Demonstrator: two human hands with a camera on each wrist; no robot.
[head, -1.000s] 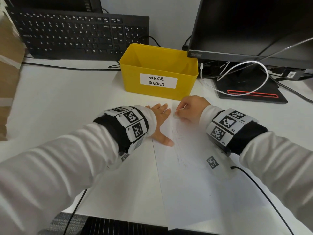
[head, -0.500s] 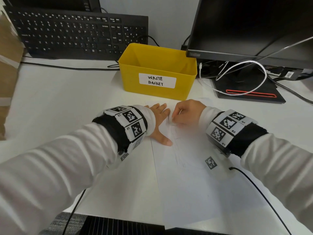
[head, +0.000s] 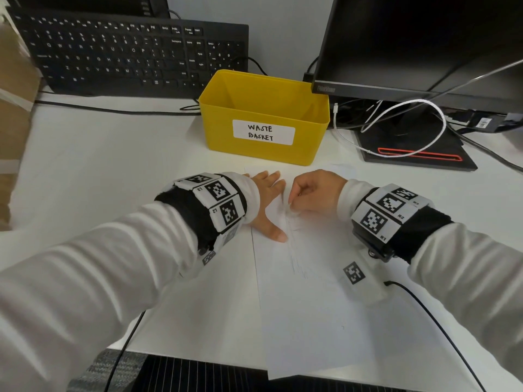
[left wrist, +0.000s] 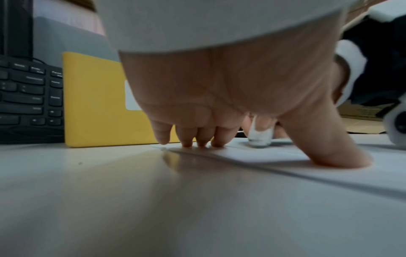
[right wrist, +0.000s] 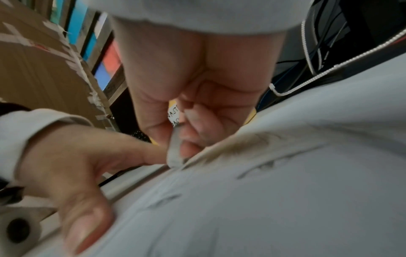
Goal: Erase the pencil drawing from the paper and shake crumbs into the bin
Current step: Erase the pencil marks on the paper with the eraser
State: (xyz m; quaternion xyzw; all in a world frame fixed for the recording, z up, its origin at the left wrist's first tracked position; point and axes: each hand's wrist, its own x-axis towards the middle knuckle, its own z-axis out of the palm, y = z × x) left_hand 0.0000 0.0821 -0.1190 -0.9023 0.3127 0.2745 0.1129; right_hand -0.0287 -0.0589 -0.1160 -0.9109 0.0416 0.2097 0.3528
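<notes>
L hand (head: 266, 199) flat, fingers straight, pinning paper (head: 325, 306) just in front of bin (head: 263, 108). R hand (head: 314, 193) pinching eraser (left wrist: 260, 137), tip on pencil marks (head: 297, 258). Short light strokes away from pinned edge, else sheet buckles; keep crumbs on sheet for bin.

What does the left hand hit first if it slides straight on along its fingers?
Most likely the yellow waste basket. The left hand lies flat on the paper, fingers aimed at the basket's front wall, with only bare paper and desk between. Depth of that gap is unclear.
</notes>
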